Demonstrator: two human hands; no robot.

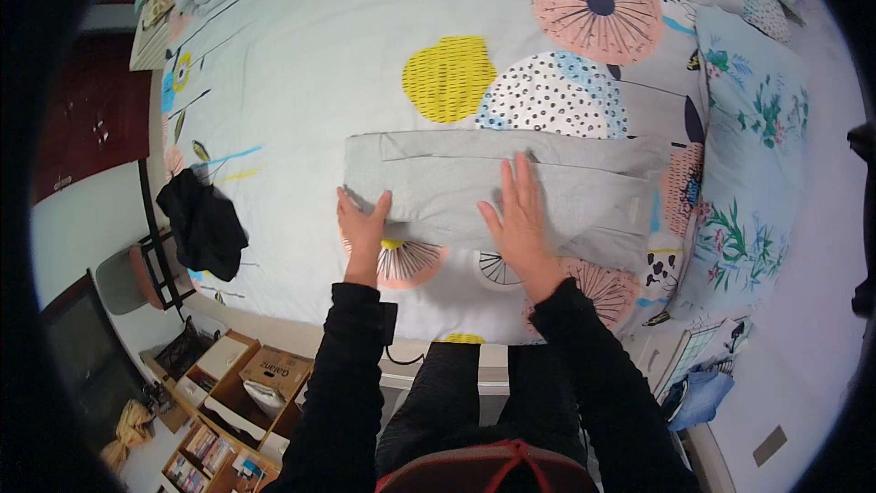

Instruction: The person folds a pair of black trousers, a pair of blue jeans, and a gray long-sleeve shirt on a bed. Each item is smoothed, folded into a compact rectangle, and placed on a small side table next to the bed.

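A light grey folded garment (445,185), which looks like a pair of trousers, lies lengthwise across the bed in front of me. My left hand (363,226) is at its lower left corner, thumb and fingers spread apart at the cloth's edge. Flat on the middle of the garment rests my right hand (523,219), fingers extended and thumb out to the side. Creases run along the cloth, and a long fold line shows near its far edge. Toward the right end its near edge flares out. Neither hand grips the cloth visibly.
Under the garment spreads a patterned bed sheet (294,103). Black cloth (205,226) lies at the left edge of the bed. A floral pillow (746,150) is on the right. Wooden shelving (226,390) with a cardboard box (277,366) stands lower left; blue denim (701,397) hangs lower right.
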